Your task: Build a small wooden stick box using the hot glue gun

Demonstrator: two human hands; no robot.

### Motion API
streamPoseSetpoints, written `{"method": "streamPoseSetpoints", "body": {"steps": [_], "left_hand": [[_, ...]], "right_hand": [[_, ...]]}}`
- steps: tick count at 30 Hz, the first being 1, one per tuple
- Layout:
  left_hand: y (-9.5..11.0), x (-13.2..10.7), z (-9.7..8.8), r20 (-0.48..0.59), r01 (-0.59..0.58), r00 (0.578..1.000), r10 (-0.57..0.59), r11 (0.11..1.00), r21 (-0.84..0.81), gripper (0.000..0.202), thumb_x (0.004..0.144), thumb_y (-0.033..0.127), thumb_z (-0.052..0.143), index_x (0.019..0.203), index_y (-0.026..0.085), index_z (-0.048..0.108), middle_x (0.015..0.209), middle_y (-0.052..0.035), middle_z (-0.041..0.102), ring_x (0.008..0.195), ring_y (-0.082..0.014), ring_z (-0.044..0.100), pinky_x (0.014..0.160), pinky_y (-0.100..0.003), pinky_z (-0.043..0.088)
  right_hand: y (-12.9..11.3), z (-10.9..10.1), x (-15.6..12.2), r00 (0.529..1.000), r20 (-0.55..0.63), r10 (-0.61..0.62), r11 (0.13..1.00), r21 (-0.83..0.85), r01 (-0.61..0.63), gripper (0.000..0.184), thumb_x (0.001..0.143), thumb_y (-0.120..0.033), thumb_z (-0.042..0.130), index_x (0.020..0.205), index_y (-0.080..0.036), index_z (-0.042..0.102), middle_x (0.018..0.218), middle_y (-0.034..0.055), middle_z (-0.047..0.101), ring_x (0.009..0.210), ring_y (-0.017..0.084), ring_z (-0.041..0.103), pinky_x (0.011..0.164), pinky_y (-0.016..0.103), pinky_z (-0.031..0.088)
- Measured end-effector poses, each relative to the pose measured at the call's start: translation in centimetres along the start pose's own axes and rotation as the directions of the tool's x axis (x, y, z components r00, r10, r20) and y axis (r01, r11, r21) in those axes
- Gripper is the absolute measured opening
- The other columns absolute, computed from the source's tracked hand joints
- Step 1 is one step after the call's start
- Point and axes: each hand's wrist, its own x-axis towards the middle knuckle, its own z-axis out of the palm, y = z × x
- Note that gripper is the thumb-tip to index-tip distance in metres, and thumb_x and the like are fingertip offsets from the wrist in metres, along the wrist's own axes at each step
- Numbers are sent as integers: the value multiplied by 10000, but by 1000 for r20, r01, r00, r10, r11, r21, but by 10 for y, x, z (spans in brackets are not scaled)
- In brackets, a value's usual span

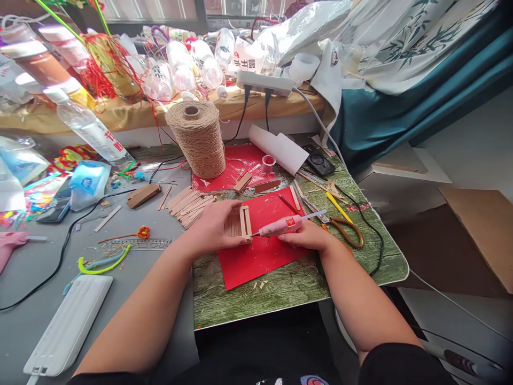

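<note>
My left hand point(214, 223) is closed around a small structure of glued wooden craft sticks point(239, 223), steadying it on a red sheet of paper point(260, 251). A pink hot glue gun point(282, 225) lies in my right hand point(308, 235), its nozzle pointing left at the edge of the stick structure. Just beyond my left hand sits a loose pile of plain craft sticks point(190, 203). Both forearms reach in from the bottom of the view.
A big spool of jute twine point(199, 139) stands behind the sticks. Scissors point(342, 227) and a yellow tool lie to the right near the table edge. A power strip point(264, 83), plastic bottles point(90, 128), pipe cleaners point(102, 264) and a white case point(66, 326) crowd the left and back.
</note>
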Motion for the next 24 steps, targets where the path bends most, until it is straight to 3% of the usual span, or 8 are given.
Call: {"method": "streamPoseSetpoints", "body": {"steps": [14,24], "left_hand": [[1,1,-1,20,7,1000,-7,1000,-7,910,755,672,820,1499,264,492,1511,-117,583,1381,-363,544,1155,-534,448],[2,0,-5,14,-57,998,57,998,2,866,794,664,792,1497,265,479,1477,-114,601,1352,-348,564,1145,-525,450]], "right_hand": [[3,-3,3,998,37,-52,998,30,51,239,898,-409,729,802,-190,731,560,-30,567,509,115,490,463,225,376],[0,-4,4,997,62,-46,998,44,44,237,902,-436,730,869,-202,746,574,-20,575,525,132,497,469,242,381]]}}
